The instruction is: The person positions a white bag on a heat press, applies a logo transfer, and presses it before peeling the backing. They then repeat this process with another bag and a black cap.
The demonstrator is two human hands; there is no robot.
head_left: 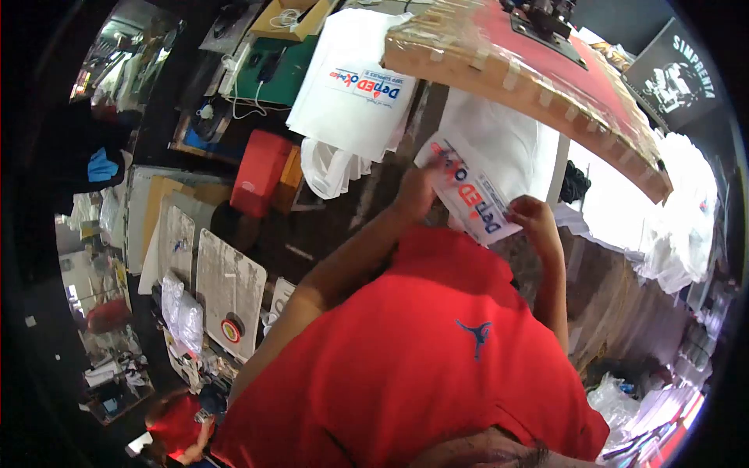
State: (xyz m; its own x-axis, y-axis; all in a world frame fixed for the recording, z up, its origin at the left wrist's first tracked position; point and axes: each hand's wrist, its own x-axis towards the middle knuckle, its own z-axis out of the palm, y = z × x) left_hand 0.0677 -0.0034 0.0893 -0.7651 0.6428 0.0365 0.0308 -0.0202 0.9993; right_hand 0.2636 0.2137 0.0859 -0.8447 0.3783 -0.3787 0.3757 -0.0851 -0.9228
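Observation:
A white cloth bag [482,199] with red and blue "DepED" lettering is stretched between my two hands, tilted in front of my red shirt. My left hand [420,186] is closed at its left edge, the fingers a little blurred. At the opposite corner, the thumb and fingers of my right hand [532,216] pinch the cloth. Right behind it, plain white fabric [499,144] hangs below a red-topped board. Up and left of my left hand lies a stack of white bags [351,90] with the same print, their handles dangling over the edge.
The taped edge of the red-topped board [530,90] juts above my hands, with a metal clamp [550,23] on it. White bags [679,210] are heaped at the right. A red container [261,173] stands left. Another person in red [175,425] is at lower left.

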